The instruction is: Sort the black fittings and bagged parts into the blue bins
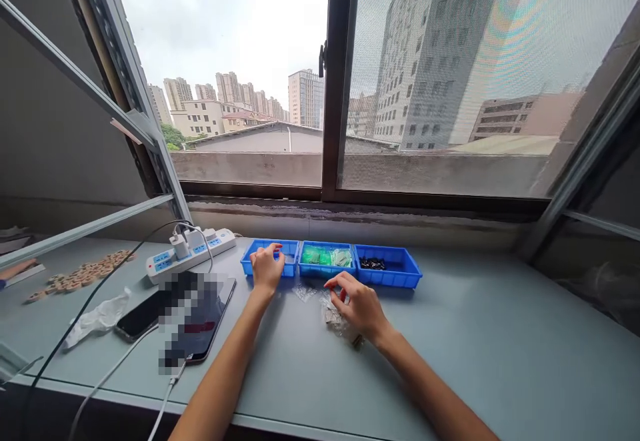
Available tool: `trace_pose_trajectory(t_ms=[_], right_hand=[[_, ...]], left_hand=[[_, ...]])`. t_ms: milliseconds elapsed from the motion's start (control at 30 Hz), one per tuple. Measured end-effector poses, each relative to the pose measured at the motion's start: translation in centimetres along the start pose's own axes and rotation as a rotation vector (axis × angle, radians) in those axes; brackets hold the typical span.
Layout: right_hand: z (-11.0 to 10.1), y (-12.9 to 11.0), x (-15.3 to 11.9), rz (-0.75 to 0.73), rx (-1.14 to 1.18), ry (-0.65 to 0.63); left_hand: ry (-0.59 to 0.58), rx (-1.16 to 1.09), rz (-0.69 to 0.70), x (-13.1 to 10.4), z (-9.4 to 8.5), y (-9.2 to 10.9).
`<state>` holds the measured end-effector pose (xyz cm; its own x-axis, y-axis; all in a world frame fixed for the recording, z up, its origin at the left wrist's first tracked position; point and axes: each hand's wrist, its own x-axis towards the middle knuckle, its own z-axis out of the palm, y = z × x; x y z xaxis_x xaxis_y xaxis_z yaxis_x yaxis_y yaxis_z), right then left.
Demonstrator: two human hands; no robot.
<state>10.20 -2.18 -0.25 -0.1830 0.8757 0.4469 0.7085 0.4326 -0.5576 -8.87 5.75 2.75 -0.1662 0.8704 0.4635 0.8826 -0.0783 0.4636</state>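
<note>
Grey desk [470, 348] under a window [240, 94]. Dark-screened device [214, 328] edges near the left forearm. Left hand [269, 269] at left blue bin [291, 270], fingers curled; right hand [356, 300] bent over clear bag [332, 317]. Can't tell if either's pinching anything. Wide desktop right of right blue bin [393, 280].

Desk [480, 334] right by a big window [341, 81], pale cloudy sky [215, 21]
Mesh [450, 81] over the right side, high-rises [227, 88] outside, grey wall [40, 128] on the left, slanted metal frame [124, 61]
</note>
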Motion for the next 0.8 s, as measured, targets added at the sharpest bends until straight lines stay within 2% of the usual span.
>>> trace_pose_trajectory(t_ms=[200,333,567,667,733,800], right_hand=[[-0.1,-0.1,0.1,-0.012,-0.053,-0.035],[-0.3,-0.2,0.2,-0.010,-0.080,-0.054],[-0.4,-0.3,-0.1,-0.019,-0.113,-0.112],[-0.2,-0.2,-0.1,-0.030,-0.123,-0.107],[-0.3,-0.2,-0.1,-0.036,-0.122,-0.095],[-0.4,-0.2,-0.1,-0.032,-0.126,-0.091]], left_hand=[[0.089,-0.072,0.120,-0.1,-1.2,1.1],[0.052,-0.128,0.219,-0.3,-1.7,1.7],[0.037,-0.117,0.225,-0.4,-2.1,1.7],[-0.026,-0.137,0.366,-0.6,-2.6,2.0],[-0.124,-0.107,0.448,-1.0,-2.9,2.4],[-0.252,-0.045,0.455,-1.5,-3.0,2.8]])
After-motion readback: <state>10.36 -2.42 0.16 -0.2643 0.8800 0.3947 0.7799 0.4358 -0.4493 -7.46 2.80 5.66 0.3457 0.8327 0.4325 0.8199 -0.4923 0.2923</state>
